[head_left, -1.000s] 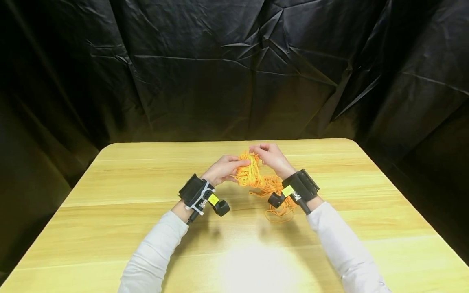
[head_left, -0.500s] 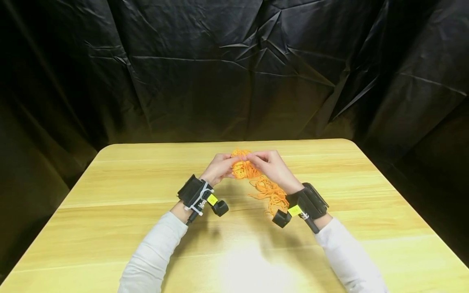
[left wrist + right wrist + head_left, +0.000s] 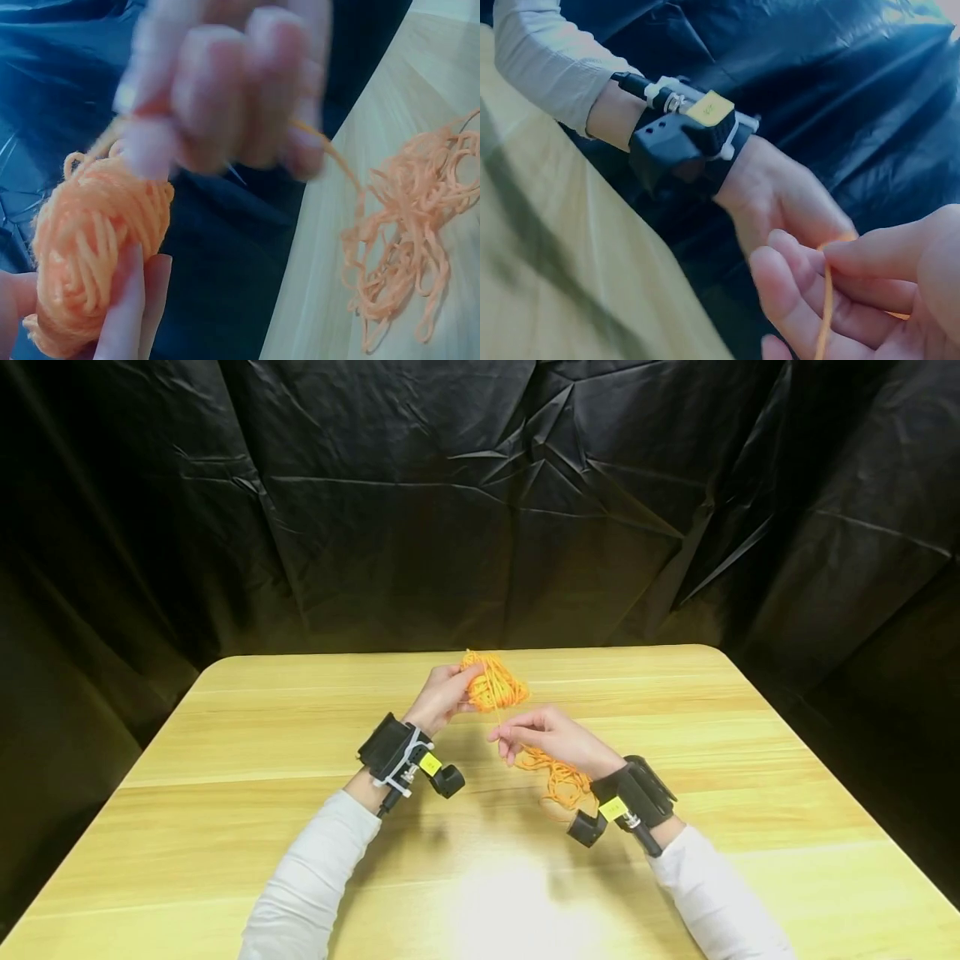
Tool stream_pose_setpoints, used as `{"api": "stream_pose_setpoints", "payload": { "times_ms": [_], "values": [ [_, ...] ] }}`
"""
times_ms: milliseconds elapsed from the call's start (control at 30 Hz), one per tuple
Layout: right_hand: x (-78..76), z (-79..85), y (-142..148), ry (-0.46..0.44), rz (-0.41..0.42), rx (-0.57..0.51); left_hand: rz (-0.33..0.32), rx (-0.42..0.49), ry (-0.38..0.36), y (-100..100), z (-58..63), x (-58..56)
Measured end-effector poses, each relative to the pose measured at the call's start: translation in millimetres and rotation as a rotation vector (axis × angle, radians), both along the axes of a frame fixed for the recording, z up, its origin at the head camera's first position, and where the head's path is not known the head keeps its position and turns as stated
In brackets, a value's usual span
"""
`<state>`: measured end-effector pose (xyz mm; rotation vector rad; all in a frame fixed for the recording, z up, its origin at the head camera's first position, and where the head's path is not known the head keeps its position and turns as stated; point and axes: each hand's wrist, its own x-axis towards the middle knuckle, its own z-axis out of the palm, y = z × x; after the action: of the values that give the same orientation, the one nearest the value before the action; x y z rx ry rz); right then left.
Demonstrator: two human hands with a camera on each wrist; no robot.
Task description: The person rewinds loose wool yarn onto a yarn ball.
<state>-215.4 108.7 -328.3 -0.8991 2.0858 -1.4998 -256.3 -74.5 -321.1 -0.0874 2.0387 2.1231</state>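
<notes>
My left hand (image 3: 442, 693) grips a wound ball of orange yarn (image 3: 495, 683) above the far part of the table. In the left wrist view the ball (image 3: 97, 240) sits between the thumb and fingers, its strands wrapped in several directions. Nearer to me and to the right, my right hand (image 3: 551, 737) pinches a single strand (image 3: 827, 300) between thumb and fingers. That strand runs from the ball through the right hand and down to a loose tangle of yarn (image 3: 405, 225) on the tabletop. In the left wrist view the right hand is blurred.
The wooden table (image 3: 262, 827) has rounded far corners. Behind it hangs a black sheet (image 3: 390, 543). Each wrist wears a black strap with a small camera (image 3: 447, 781). The loose tangle (image 3: 562, 781) lies partly under the right forearm.
My right hand has come from the top of the ball down toward me, drawing the strand out. The left hand has shifted slightly left and turned the ball.
</notes>
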Motion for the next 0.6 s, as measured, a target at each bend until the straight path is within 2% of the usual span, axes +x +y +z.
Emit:
{"api": "stream_pose_setpoints", "payload": {
  "times_ms": [133,400,533,600],
  "values": [
    [-4.2,-12.2,1,-0.12,0.019,-0.035,0.005,0.035,-0.008,-1,2.4,0.0],
    [-22.1,-35.9,3,-0.332,-0.025,-0.068,-0.018,0.073,-0.015,-2,3.5,1.0],
    [-32.1,-42.5,3,-0.433,-0.057,-0.13,-0.039,0.05,-0.02,-1,3.3,2.2],
    [-36.7,-43.6,2,-0.456,-0.069,-0.156,-0.053,0.027,-0.025,0,3.4,3.3]
  ]
}}
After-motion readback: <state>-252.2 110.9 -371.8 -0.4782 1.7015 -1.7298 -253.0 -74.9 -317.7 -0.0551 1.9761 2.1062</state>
